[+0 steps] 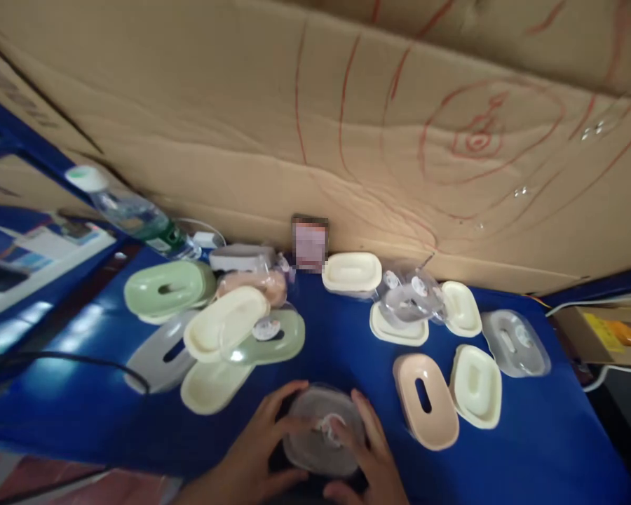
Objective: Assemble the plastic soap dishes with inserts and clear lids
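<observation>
Low in the middle of the head view is a greyish oval soap dish in what looks like clear wrapping, with a small round label. My left hand grips its left side, the fingers curved along the edge. On the other side my right hand curls round it, with fingers reaching over the top near the label. To the right lies a peach soap dish part with a dark slot, beside a cream tray. A wrapped pale green piece lies up and to the left.
Several cream, green and grey pieces, such as the green one, overlap on the blue table. A plastic bottle leans at the back left. A cardboard wall closes off the back. A black cable crosses at left.
</observation>
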`<state>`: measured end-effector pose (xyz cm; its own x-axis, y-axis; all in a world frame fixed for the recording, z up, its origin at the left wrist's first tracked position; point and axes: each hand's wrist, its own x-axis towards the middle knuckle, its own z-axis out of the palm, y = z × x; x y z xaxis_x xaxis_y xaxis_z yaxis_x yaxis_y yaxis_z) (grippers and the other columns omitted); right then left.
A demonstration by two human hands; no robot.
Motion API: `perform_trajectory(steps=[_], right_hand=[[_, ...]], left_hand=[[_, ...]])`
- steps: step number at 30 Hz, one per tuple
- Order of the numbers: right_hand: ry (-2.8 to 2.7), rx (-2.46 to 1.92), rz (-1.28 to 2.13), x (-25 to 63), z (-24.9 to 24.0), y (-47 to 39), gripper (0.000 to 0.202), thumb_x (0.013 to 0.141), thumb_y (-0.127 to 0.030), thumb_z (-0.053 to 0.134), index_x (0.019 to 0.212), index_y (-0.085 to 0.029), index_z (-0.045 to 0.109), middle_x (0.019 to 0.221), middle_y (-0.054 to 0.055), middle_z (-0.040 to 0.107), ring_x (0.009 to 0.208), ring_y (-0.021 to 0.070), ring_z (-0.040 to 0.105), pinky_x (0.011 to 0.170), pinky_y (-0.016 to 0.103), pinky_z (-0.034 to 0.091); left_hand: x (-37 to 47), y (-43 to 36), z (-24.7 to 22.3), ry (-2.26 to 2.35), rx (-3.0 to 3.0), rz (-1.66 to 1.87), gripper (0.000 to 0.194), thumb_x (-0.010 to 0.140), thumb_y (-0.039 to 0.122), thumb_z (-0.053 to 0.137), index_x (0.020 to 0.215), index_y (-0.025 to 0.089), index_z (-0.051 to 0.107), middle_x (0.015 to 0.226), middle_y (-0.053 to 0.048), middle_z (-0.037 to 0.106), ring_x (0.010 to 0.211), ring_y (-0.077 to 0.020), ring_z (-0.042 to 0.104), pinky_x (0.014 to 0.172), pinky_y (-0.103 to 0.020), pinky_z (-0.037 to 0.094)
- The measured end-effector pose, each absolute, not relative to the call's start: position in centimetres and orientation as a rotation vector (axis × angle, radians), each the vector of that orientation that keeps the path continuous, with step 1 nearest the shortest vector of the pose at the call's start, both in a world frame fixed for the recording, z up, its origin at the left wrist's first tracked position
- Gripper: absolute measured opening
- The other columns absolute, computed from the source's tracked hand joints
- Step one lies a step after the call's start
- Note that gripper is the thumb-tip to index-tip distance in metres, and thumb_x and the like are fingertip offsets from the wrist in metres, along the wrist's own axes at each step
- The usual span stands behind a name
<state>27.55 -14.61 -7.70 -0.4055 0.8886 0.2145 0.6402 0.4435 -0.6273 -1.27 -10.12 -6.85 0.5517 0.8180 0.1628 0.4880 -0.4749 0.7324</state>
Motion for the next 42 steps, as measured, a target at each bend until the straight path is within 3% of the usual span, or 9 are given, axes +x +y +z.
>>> perform_trajectory(steps=[2,8,14,17,21,28,32,35,42], right_hand=[[-2.157,-1.319,0.634,27.3,-7.8,-14.9,0.092,0.088,-0.068,0.080,0.167,-0.042,0.043,0.185,0.002,0.008,0.154,0.0417,0.050,0.117,0.051,0.056],[-2.057,-1.450,0.864,27.2,-4.7,-11.6,0.072,0.097,-0.044,0.079,0.163,-0.042,0.050,0.184,0.005,0.016,0.165,0.0373,0.032,0.127,0.054,0.045],[-2.154,-1.390,0.849,27.0,-3.1,-10.1,0.072,0.100,-0.033,0.076,0.165,-0.041,0.046,0.181,0.006,0.025,0.166,0.0324,0.031,0.129,0.053,0.042],[-2.216,-1.347,0.865,26.9,-3.8,-10.0,0.075,0.093,-0.028,0.081,0.161,-0.037,0.051,0.179,0.009,0.032,0.164,0.0337,0.035,0.127,0.053,0.045],[-2.216,-1.326,0.893,27.0,-4.9,-10.1,0.073,0.085,-0.031,0.088,0.153,-0.031,0.059,0.174,0.014,0.038,0.158,0.0353,0.043,0.123,0.051,0.050],[-2.224,-1.179,0.752,26.5,-2.8,-7.1,0.067,0.096,-0.035,0.081,0.157,-0.030,0.055,0.173,0.014,0.038,0.161,0.0336,0.040,0.126,0.055,0.046],[-2.312,-1.126,0.678,26.6,-1.4,-5.9,0.071,0.100,-0.034,0.076,0.165,-0.034,0.046,0.175,0.012,0.035,0.165,0.0350,0.032,0.130,0.060,0.040],[-2.436,-1.108,0.666,26.8,-1.0,-5.6,0.073,0.103,-0.038,0.073,0.168,-0.028,0.041,0.172,0.014,0.042,0.165,0.0342,0.032,0.129,0.059,0.041],[-2.387,-0.970,0.625,26.3,-3.6,-6.8,0.067,0.101,-0.051,0.073,0.158,-0.019,0.056,0.157,0.017,0.058,0.162,0.0336,0.036,0.126,0.054,0.048]], left_hand=[[-1.5,-10.2,-6.5,1.087,2.104,0.635,0.073,0.083,0.035,0.092,0.149,0.036,0.060,0.167,-0.014,0.042,0.149,-0.0357,0.053,0.114,-0.050,0.058],[-0.8,-6.3,-3.8,1.051,2.082,0.607,0.071,0.086,0.022,0.088,0.150,0.035,0.059,0.166,-0.014,0.042,0.153,-0.0336,0.049,0.122,-0.055,0.050],[-1.0,-6.3,-4.0,1.052,2.027,0.669,0.071,0.088,0.018,0.085,0.151,0.036,0.058,0.168,-0.012,0.040,0.155,-0.0324,0.048,0.123,-0.053,0.050],[-1.1,-7.8,-5.2,1.102,1.996,0.691,0.069,0.089,0.017,0.083,0.150,0.034,0.057,0.169,-0.013,0.038,0.154,-0.0334,0.050,0.121,-0.052,0.053],[-1.0,-9.1,-5.9,1.107,2.001,0.695,0.068,0.092,0.017,0.079,0.153,0.032,0.054,0.171,-0.016,0.033,0.154,-0.0354,0.049,0.119,-0.053,0.055],[-1.2,-6.3,-3.7,1.063,1.967,0.722,0.058,0.101,0.030,0.074,0.154,0.036,0.053,0.169,-0.013,0.035,0.158,-0.0336,0.043,0.126,-0.055,0.047],[-1.4,-5.2,-3.7,1.081,2.050,0.737,0.062,0.100,0.037,0.076,0.157,0.037,0.051,0.167,-0.013,0.035,0.155,-0.0338,0.045,0.125,-0.055,0.049],[-2.2,-4.7,-4.0,1.027,2.180,0.645,0.071,0.097,0.042,0.078,0.161,0.037,0.046,0.167,-0.013,0.033,0.153,-0.0361,0.046,0.121,-0.056,0.053],[-4.1,-6.5,-6.0,1.013,2.342,0.571,0.078,0.092,0.036,0.084,0.160,0.033,0.047,0.170,-0.017,0.033,0.148,-0.0399,0.053,0.110,-0.053,0.062]])
